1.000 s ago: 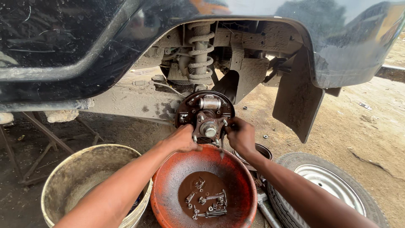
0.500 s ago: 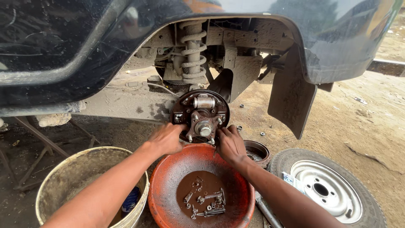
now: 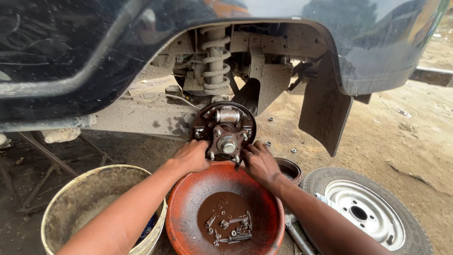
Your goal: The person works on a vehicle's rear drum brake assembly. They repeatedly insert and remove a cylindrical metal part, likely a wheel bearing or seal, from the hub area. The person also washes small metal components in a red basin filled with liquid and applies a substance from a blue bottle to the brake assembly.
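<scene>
A rusty brake backing plate with a wheel hub (image 3: pixel 225 137) hangs in the wheel arch of a dark car, its wheel off. My left hand (image 3: pixel 191 156) rests against the lower left of the plate, fingers curled on its edge. My right hand (image 3: pixel 258 160) presses at the lower right, fingers closed on a small dark part under the hub; what it is I cannot tell. Directly below sits an orange basin (image 3: pixel 188 208) with dark liquid, bolts and springs (image 3: pixel 231 227) in it.
A dirty cream bucket (image 3: pixel 66 208) stands at the left. The removed wheel (image 3: pixel 368 212) lies flat at the right, with a dark brake drum (image 3: pixel 290 169) beside it. A mud flap (image 3: pixel 325 108) hangs right of the hub. A coil spring (image 3: pixel 214 61) shows above. Loose nuts dot the dirt ground.
The view has shifted a little, so the hub sits lower and further left. Both hands stay at the bottom of the plate; the right hand has moved slightly inward under the hub.
</scene>
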